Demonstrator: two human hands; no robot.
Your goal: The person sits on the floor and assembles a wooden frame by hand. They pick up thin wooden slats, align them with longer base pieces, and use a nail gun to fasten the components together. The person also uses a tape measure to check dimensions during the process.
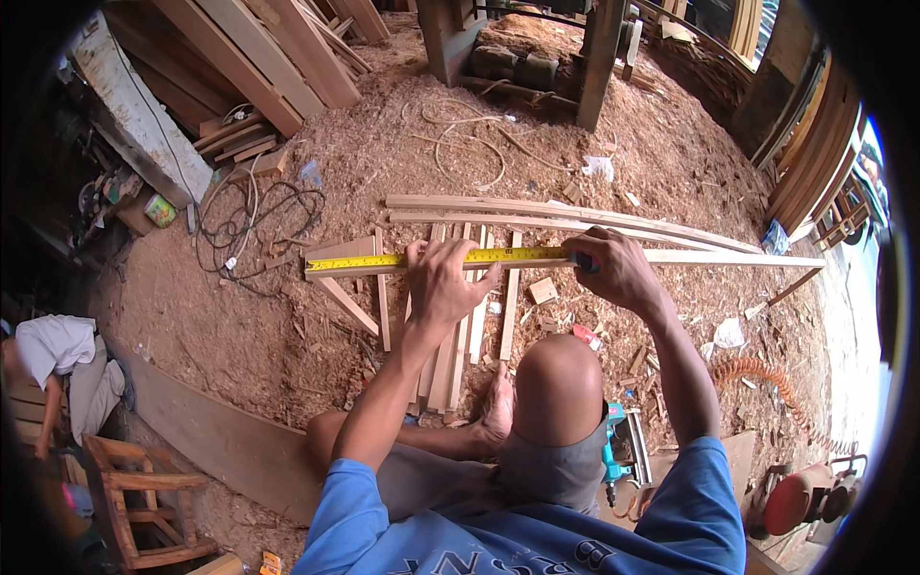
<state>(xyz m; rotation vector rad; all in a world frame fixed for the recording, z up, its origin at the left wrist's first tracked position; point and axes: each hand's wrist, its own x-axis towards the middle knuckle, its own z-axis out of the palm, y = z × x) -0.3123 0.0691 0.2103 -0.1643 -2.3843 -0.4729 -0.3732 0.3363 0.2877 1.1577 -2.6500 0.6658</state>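
Observation:
A yellow tape measure blade (517, 254) lies stretched along a long pale wooden strip (709, 258) in front of me. Its dark case sits in my right hand (618, 270), whose fingers wrap round it. My left hand (443, 283) is closed over the blade and the strip, thumb on the near side. The blade's free end reaches the strip's left end, where a short slat (347, 305) slants toward me. Several narrow slats (511, 297) lie crosswise beneath the strip, and two more long strips (565, 209) run just beyond it.
A teal power tool (625, 444) lies by my right knee, with an orange coiled hose (767, 374) farther right. Black cable (259, 225) tangles at left. Planks (259, 57) lean at far left. A wooden stool frame (149, 503) and another person (62, 374) are at lower left. Shavings cover the ground.

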